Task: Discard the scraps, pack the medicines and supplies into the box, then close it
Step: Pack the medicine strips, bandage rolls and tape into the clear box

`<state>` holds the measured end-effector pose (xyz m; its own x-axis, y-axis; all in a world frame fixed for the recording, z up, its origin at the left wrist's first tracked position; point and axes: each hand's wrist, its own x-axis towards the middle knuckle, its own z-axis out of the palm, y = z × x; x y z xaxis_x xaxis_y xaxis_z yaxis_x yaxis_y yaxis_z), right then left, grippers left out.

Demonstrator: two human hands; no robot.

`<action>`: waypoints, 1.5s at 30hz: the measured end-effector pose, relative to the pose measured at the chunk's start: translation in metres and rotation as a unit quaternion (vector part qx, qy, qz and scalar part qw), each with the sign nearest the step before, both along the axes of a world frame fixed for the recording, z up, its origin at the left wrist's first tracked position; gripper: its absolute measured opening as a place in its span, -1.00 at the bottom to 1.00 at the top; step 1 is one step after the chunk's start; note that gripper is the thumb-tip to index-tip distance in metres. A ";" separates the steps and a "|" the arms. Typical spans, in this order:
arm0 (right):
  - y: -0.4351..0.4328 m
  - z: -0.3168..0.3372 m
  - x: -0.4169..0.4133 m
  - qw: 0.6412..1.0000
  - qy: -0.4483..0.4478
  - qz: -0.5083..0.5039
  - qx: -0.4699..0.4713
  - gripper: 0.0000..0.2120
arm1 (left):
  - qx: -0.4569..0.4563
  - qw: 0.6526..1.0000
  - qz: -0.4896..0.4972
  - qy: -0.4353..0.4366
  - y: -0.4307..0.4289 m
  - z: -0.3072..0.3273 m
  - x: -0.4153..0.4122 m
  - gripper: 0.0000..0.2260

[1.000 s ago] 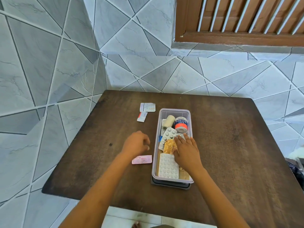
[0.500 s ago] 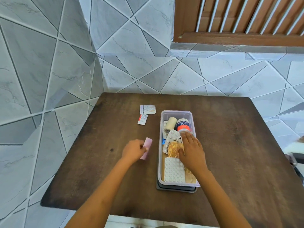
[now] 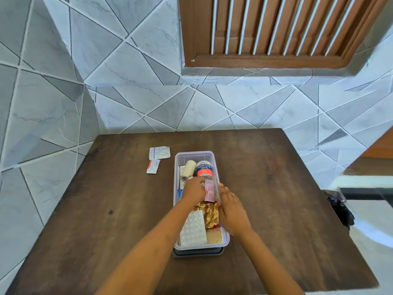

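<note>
A clear plastic box [image 3: 215, 160] stands on the brown table [image 3: 119, 209], with its dark lid [image 3: 197, 252] under it. Inside lie a white bandage roll [image 3: 188, 169], an adhesive tape roll [image 3: 204, 168], a white blister pack [image 3: 193, 229] and a gold foil strip [image 3: 209, 213]. My left hand [image 3: 193, 190] is over the box, shut on a pink packet [image 3: 209, 190] that it holds inside. My right hand [image 3: 230, 207] rests at the box's right wall, fingers apart and holding nothing. Two small sachets lie left of the box: a white one [image 3: 160, 152] and a red-striped one [image 3: 153, 166].
Tiled walls close in on the table at the back and left. A wooden slatted window [image 3: 276, 28] sits above. A dark bag [image 3: 338, 207] hangs past the table's right edge. Bare tabletop lies on both sides of the box.
My left hand picked the pink packet up from the table and carried it right into the box. My right hand slid from the box's contents to its right wall.
</note>
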<state>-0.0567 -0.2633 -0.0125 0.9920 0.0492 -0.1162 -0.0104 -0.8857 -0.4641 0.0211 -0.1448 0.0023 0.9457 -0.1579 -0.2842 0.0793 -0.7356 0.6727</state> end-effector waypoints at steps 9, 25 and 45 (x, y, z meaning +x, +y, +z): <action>0.015 0.018 0.040 0.995 -0.065 0.038 0.059 -0.49 | -0.026 0.989 0.122 -0.080 0.057 0.021 0.021 -0.78; 0.133 0.014 0.223 0.986 0.038 0.145 -0.069 -0.47 | 0.079 0.988 0.129 0.009 0.160 -0.015 0.130 -0.69; 0.173 -0.035 0.294 0.979 0.068 0.080 -0.174 -0.41 | 0.059 0.990 0.120 0.042 0.198 -0.055 0.165 -0.40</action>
<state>0.2376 -0.0908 -0.0472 0.9492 0.1365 -0.2834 0.1006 -0.9853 -0.1377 0.1862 0.0533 -0.0527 0.9238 0.1082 -0.3672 0.3144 -0.7618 0.5664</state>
